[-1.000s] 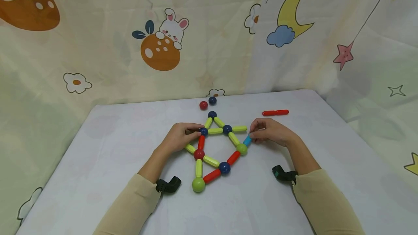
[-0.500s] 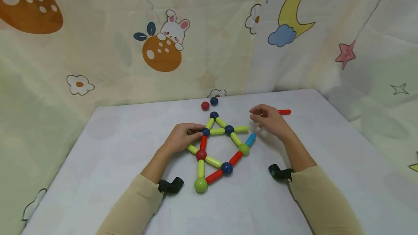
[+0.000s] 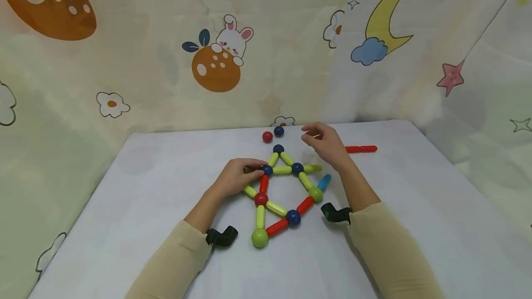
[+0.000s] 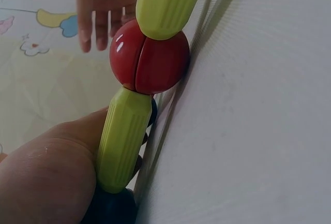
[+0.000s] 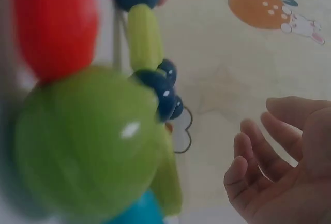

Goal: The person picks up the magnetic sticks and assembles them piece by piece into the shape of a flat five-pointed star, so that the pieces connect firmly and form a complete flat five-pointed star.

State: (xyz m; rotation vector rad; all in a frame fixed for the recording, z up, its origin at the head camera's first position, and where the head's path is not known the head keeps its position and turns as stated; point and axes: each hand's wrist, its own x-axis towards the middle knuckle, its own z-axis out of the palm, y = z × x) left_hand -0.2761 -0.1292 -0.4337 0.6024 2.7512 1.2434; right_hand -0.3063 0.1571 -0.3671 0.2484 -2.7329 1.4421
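Observation:
A flat frame of magnetic balls and sticks lies on the table, with lime sticks [image 3: 276,208], red sticks [image 3: 277,228] and a blue stick [image 3: 324,182]. My left hand [image 3: 238,176] pinches a dark blue ball [image 3: 267,170] on the frame's left side between thumb and fingers. Under that hand, a lime stick runs from a red ball [image 4: 150,56] to a dark ball [image 4: 111,207] in the left wrist view. My right hand [image 3: 326,144] is raised behind the frame, fingers loosely bent and holding nothing. Close to the right wrist camera is a green ball [image 5: 88,141].
A loose red ball [image 3: 268,137] and a loose dark blue ball [image 3: 279,131] sit near the table's back edge. Red sticks [image 3: 361,149] lie end to end beyond my right wrist. A patterned cloth [image 3: 158,59] hangs behind the white table [image 3: 137,183].
My right hand has let go of the blue stick, which stays on the green ball, and has moved back and left toward the loose balls. My left hand keeps its place on the frame.

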